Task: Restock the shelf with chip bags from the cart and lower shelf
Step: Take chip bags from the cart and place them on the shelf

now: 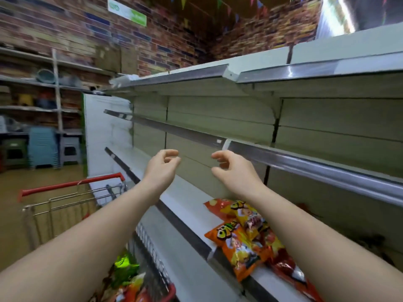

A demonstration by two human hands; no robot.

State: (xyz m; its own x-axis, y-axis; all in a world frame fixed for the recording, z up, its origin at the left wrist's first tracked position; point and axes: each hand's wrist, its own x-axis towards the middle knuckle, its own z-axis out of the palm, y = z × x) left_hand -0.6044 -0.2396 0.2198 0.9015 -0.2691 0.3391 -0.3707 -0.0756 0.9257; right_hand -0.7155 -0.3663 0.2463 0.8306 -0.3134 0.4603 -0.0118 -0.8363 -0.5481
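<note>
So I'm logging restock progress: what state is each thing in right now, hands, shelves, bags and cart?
left hand: raised, fingers loosely curled, holding nothing
right hand: raised, fingers loosely curled, holding nothing
middle shelf: no bags visible on it
lower shelf: carries a loose pile of bags
orange chip bags: lying flat, overlapping, one overhanging the shelf edge
cart: beside the shelving, bags inside
green bag: lying in the cart

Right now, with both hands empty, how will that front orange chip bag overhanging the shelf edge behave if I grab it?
The front orange chip bag looks puffed with air, so probably light for its size and soft, not stiff. Its glossy film may slip under the fingers; pinching a seam should help. It juts past the shelf edge, so a push could tip it off. Contents are likely fragile; avoid squeezing.
</note>
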